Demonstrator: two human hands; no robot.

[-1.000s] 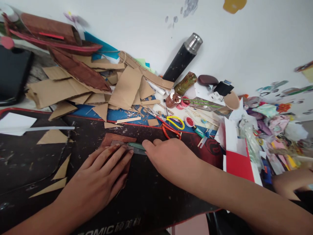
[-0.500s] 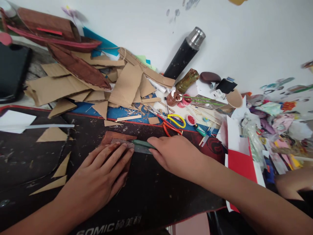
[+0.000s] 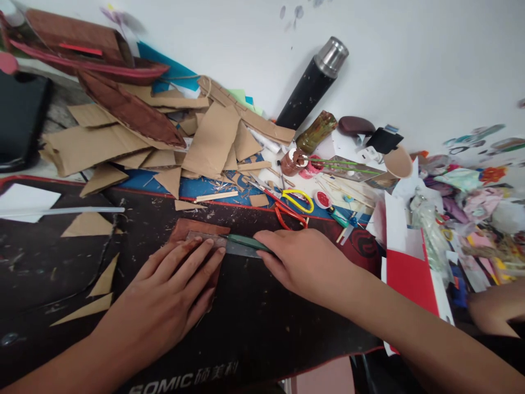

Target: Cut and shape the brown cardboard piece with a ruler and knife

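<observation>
My left hand [image 3: 172,284] lies flat, fingers stretched out, pressing a clear ruler [image 3: 241,250] onto a brown-painted piece of cardboard [image 3: 194,227]. Most of the cardboard is hidden beneath that hand. My right hand [image 3: 299,260] grips a green utility knife [image 3: 245,242], which points left along the ruler's upper edge. The blade's tip is too small to make out near my left fingertips. All of this rests on a black desk mat [image 3: 262,328] with a red border.
Scissors with yellow and red handles [image 3: 297,201] lie beyond my right hand. Cardboard scraps [image 3: 211,139] and a brown boat-shaped piece [image 3: 131,109] are heaped at the back left. A black thermos [image 3: 307,87] leans at the wall. A red and white box [image 3: 412,273] stands right.
My right hand has slid slightly right with the utility knife, along the ruler. The left hand stays in place on the ruler and cardboard.
</observation>
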